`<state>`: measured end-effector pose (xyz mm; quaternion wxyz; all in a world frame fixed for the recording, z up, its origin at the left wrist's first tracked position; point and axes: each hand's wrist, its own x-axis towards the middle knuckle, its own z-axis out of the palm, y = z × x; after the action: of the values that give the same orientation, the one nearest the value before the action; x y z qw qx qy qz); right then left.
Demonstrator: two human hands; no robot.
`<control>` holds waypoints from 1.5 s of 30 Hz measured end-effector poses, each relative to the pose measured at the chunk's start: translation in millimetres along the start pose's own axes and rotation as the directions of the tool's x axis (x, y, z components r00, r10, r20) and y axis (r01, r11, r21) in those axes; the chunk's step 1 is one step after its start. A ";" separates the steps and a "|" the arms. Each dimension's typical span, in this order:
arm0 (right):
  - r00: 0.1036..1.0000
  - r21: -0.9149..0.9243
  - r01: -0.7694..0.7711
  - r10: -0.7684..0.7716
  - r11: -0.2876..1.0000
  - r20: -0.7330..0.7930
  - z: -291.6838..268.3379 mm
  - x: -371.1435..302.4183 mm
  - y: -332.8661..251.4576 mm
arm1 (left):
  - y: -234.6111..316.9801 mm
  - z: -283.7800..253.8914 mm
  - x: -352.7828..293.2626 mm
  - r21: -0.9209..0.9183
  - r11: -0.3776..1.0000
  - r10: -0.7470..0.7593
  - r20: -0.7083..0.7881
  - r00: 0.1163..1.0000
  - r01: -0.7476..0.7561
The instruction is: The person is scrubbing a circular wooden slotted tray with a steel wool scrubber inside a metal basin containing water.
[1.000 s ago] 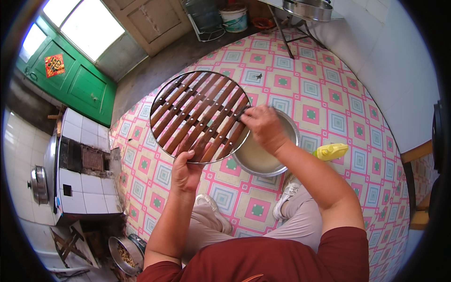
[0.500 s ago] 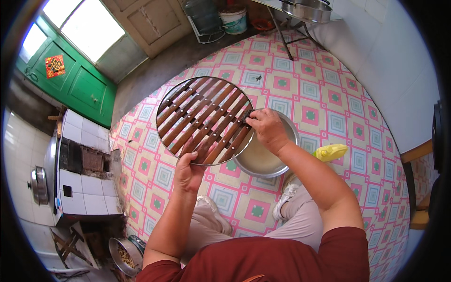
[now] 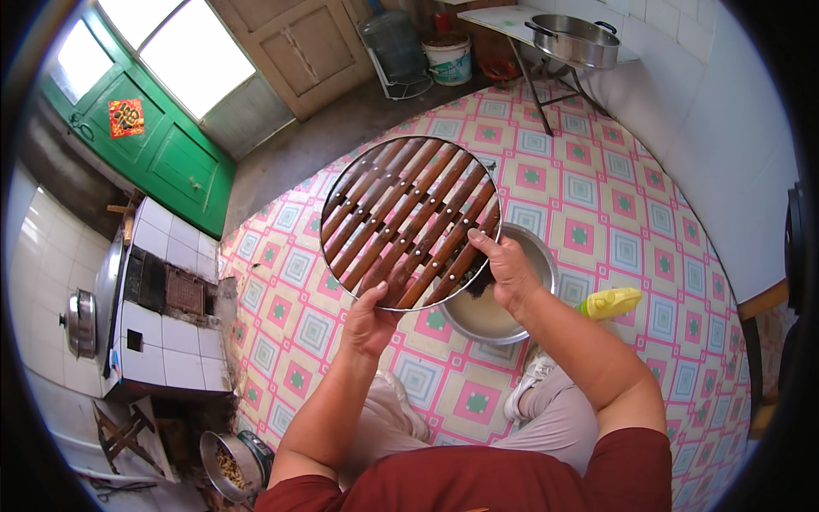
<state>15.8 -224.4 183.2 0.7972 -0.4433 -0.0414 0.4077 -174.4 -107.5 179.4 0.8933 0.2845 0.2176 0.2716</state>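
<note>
A round steamer rack [image 3: 409, 224] of brown wooden slats, studded with rivets inside a thin metal rim, is held up in front of me at a tilt. My left hand [image 3: 371, 324] grips its near edge, thumb on top and the fingers partly hidden below. At the right edge my right hand [image 3: 510, 271] has its thumb on the slats, with its other fingers mostly hidden. A dark scouring pad [image 3: 481, 283] shows beside that hand, below the rack's rim. Under the rack stands a metal basin [image 3: 553, 277] of cloudy liquid, partly covered.
A yellow bottle [image 3: 611, 303] lies right of the basin. The tiled stove [image 3: 171, 341] is at left, with a pan of small pieces [image 3: 229, 469] below. Far back are a green door [image 3: 153, 128], a bucket [image 3: 448, 61] and a table holding a steel pot [image 3: 589, 43].
My right hand has moved from the slats' upper face to the rack's right edge. The dark pad, earlier on top, now shows below the rim. The view has shifted slightly.
</note>
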 end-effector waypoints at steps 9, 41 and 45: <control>0.989 -0.129 0.104 -0.089 0.986 0.116 -24.9 17.7 -45.9 | -8.3 -31.5 8.9 0.260 0.925 -0.194 -0.306 0.932 0.277; 0.752 -0.808 0.529 0.298 0.260 0.588 5.9 -18.8 -62.9 | 18.9 11.8 -7.9 0.941 0.334 -0.252 0.033 0.967 0.055; 0.741 -0.801 0.551 0.307 0.232 0.598 0.4 -11.3 -56.1 | 9.8 12.8 -11.9 0.922 0.368 -0.327 0.012 0.945 0.116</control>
<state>42.6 -247.3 228.3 0.3094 -0.6545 -0.5964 0.3467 -180.1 -112.9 197.8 0.6363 0.7179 0.2789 -0.0437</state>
